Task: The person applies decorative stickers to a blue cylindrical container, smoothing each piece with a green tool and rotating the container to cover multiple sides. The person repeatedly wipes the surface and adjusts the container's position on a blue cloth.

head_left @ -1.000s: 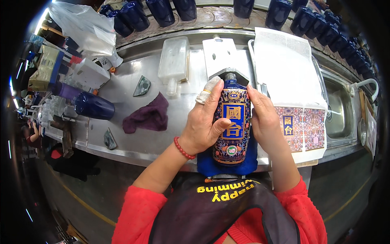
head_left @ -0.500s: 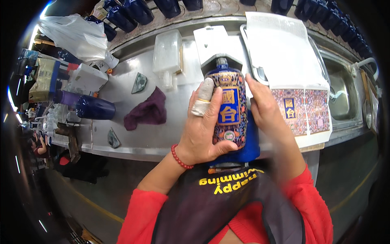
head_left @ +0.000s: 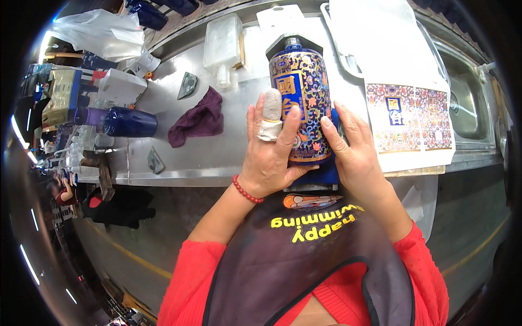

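A dark blue bottle (head_left: pixel 318 108), wrapped in a floral, multicoloured design with a blue-and-gold panel, lies on its back with its neck away from me. Its neck end sits by a dark angled rest on a white stand (head_left: pixel 280 22); a blue support (head_left: pixel 323 176) shows beneath its base. My left hand (head_left: pixel 272 149) lies along its left side, fingers stretched out, thumb near the base. A greyish-white cover with a yellow band sheathes one finger. My right hand (head_left: pixel 356 141) rests against the right side, fingers extended and apart.
Printed floral sheets (head_left: pixel 394 130) on white paper lie to the right, before a sink (head_left: pixel 470 103). To the left are a purple cloth (head_left: pixel 202 117), dark green flat pieces (head_left: pixel 187 85), a translucent square bottle (head_left: pixel 222 43) and a blue bottle on its side (head_left: pixel 130 121).
The bottle has rolled so its panel faces further left and more floral pattern shows. My right hand has come down against its side. The whole view has shifted.
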